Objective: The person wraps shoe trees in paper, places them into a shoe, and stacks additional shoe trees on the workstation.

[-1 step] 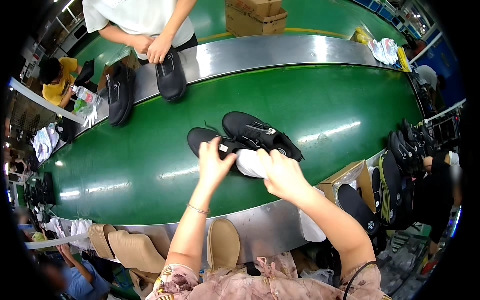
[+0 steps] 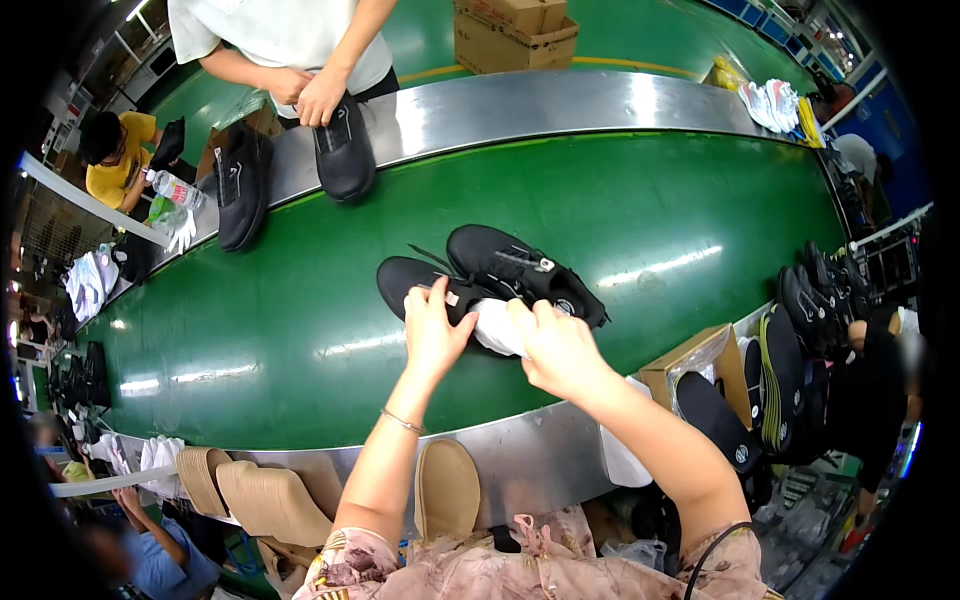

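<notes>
On the green belt (image 2: 270,310) before me lie two black lace-up shoes with their toes toward the far left. My left hand (image 2: 432,338) grips the nearer shoe (image 2: 402,276) by its upper, thumb and fingers at the opening. Between thumb and fingers of my right hand (image 2: 562,348) is a soft-looking white piece (image 2: 496,328), its front end inside that shoe's opening. Whether it is paper or a thin liner I cannot tell. The second shoe (image 2: 488,250) rests just beyond, alongside the first, with a black insole or lining showing at its heel.
Across the belt a person's hands (image 2: 318,92) hold a black shoe (image 2: 345,160); another shoe (image 2: 242,195) stands beside it. Tan insoles (image 2: 447,490) lie along the near metal edge (image 2: 540,455). At right are white sheets (image 2: 625,435), black insoles (image 2: 715,415) and a cardboard box (image 2: 660,378).
My right hand has shifted slightly left with the white piece, which sits a little further into the shoe. My left hand has moved slightly right.
</notes>
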